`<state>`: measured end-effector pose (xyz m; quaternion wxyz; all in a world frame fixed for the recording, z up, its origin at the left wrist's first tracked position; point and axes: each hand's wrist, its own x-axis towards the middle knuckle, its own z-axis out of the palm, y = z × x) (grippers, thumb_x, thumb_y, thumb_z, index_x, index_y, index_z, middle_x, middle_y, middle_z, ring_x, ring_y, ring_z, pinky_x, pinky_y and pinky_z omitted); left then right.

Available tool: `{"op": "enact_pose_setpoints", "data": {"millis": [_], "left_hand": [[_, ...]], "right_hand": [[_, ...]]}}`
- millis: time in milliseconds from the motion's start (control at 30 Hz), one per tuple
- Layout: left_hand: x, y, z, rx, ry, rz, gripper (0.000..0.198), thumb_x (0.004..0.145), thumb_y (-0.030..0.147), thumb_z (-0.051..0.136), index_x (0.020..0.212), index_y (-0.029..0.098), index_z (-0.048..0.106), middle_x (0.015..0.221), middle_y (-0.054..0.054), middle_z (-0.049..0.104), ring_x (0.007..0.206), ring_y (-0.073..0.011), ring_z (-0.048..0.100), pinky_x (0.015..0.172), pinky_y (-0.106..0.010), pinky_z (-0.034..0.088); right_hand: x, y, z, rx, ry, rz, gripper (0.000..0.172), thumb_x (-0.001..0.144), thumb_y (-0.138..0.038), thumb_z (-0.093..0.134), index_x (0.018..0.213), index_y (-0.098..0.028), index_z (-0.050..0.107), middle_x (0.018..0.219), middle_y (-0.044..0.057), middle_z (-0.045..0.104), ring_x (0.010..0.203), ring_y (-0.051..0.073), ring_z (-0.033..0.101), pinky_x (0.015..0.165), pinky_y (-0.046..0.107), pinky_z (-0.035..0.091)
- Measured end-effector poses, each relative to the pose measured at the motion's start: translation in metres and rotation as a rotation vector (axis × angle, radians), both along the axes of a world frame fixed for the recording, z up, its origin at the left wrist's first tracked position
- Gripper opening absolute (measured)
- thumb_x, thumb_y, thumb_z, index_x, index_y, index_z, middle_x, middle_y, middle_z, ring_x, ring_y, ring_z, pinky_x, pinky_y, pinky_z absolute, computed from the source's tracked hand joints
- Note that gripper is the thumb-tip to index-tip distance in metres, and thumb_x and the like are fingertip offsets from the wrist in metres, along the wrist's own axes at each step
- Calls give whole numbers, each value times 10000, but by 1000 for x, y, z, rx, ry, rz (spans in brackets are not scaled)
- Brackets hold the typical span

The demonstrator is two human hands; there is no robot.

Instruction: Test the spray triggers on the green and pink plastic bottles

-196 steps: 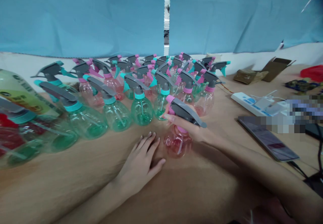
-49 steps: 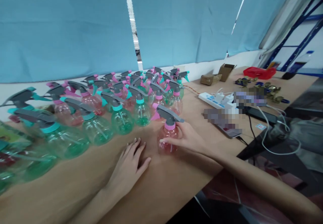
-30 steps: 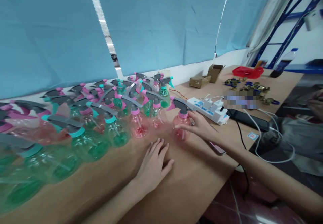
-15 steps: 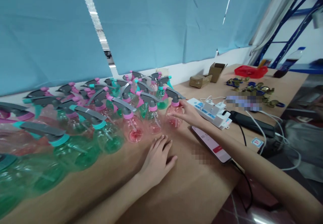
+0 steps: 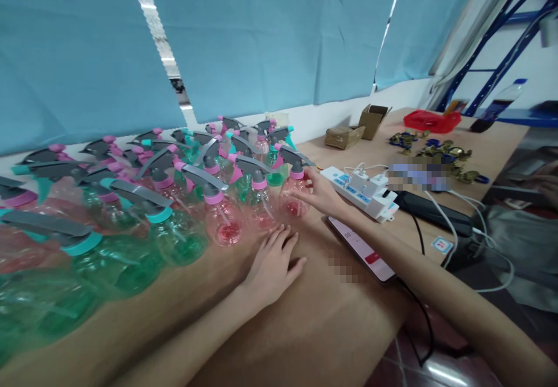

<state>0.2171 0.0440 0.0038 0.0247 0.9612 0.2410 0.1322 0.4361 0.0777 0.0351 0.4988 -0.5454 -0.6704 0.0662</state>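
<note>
right hand fingers curl loosely on the pink bottle; a nudge could topple its packed neighbours; left hand lies flat, open, on the surface

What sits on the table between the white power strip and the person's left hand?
In the head view, a phone lies screen-up between the white power strip and the left hand; the right hand also reaches across to a pink spray bottle.

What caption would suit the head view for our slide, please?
Right hand grips a pink spray bottle beside rows of bottles; left hand lies flat on the table.
</note>
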Motion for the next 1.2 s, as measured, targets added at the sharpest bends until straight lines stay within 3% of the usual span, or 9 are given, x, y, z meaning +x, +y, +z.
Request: {"op": "enact_pose_setpoints", "data": {"millis": [267, 400, 567, 733, 933, 1067, 1200], "left_hand": [[-1, -1, 1, -9, -10, -2, 461, 946, 377, 463, 1291, 75, 516, 1370, -183, 514, 1315, -313, 419, 1074, -489, 341], [-5, -3, 1, -10, -24, 0, 443, 945, 359, 462, 1286, 82, 519, 1368, -180, 519, 1315, -308, 421, 1074, -487, 343], [-22, -12, 0, -10, -31, 19, 428, 936, 337, 477, 1289, 98, 520, 1382, -175, 509, 1316, -302, 423, 1070, -490, 351], [-51, -25, 0, -8, -24, 33, 441, 932, 335, 495, 1304, 99, 511, 1387, -170, 506, 1316, -293, 425, 1072, -483, 355], [-95, -36, -1, 7, -20, 63, 452, 920, 329, 512, 1302, 87, 510, 1381, -187, 510, 1302, -319, 444, 1063, -512, 359], [-137, -47, 0, 21, -34, 115, 390, 924, 333, 500, 1253, 128, 546, 1366, -175, 528, 1304, -315, 444, 1046, -505, 386], [-193, -60, 0, 33, -56, 197, 375, 939, 356, 470, 1236, 147, 561, 1342, -165, 552, 1288, -315, 463, 1042, -511, 389]], "right_hand": [[-8, -8, 5, 5, 11, 8, 496, 803, -496, 643, 1172, -178, 547, 1181, 126, 631, 1074, 269, 599, 931, 431, 463], [-12, -18, 4, 3, 10, 2, 624, 786, -513, 656, 1287, -185, 478, 1309, 147, 566, 1182, 288, 554, 978, 451, 446], [-15, -41, -3, -80, 11, -193, 811, 769, -575, 639, 1386, -126, 366, 1424, 214, 441, 1322, 332, 424, 1039, 509, 390], [-45, -82, -4, -64, 8, -273, 676, 812, -514, 621, 1314, -111, 419, 1355, 216, 497, 1269, 327, 473, 1031, 514, 398], [-120, -117, -10, -139, -42, -71, 375, 880, -392, 571, 1197, -213, 484, 1195, 112, 597, 1126, 262, 574, 954, 471, 474], [-172, -114, -15, -165, -108, 170, 264, 900, -295, 538, 1154, -230, 512, 1145, 86, 620, 1087, 233, 591, 949, 442, 485], [-225, -104, -18, -183, -152, 311, 211, 920, -276, 507, 1123, -228, 544, 1109, 79, 640, 1062, 221, 606, 943, 433, 492]]}}
